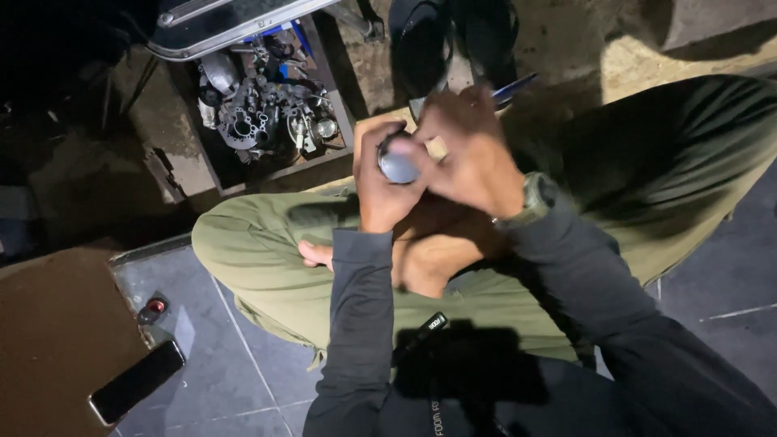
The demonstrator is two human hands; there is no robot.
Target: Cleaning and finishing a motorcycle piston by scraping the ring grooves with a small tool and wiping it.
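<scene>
So the person is sitting cross-legged on a grey tiled floor [243, 356], olive trousers, dark long sleeves, bare foot [429, 259] tucked in just below the hands near the middle of the frame.

The left hand [384, 182] is wrapping around a small round metal part [398, 166], silvery-grey with a dark rim, sitting just above centre of the frame. The fingers are curling closed on it, so that hand is properly gripping it. The right hand [473, 158] is coming in from the right, touching the same part with its fingers bent over the top edge. It's also got a blue pen-like tool [514, 87] poking out up and to the right from between the fingers, so that hand is closed around the tool. It's a bit motion-blurred, so I can't tell exactly which fingers are pinching what. There's a chunky watch [530, 201] on the right wrist.

In the upper left of the frame an open tray [340, 105] is sitting on the ground, stuffed with metal engine bits [263, 109], gears and brackets. At top centre a pair of dark sandals [453, 36] is lying just above the hands. In the lower left a black phone [136, 382] is lying flat on the tiles, partly over a brown board [57, 332], with a little red-capped thing [154, 307] just above it.
</scene>
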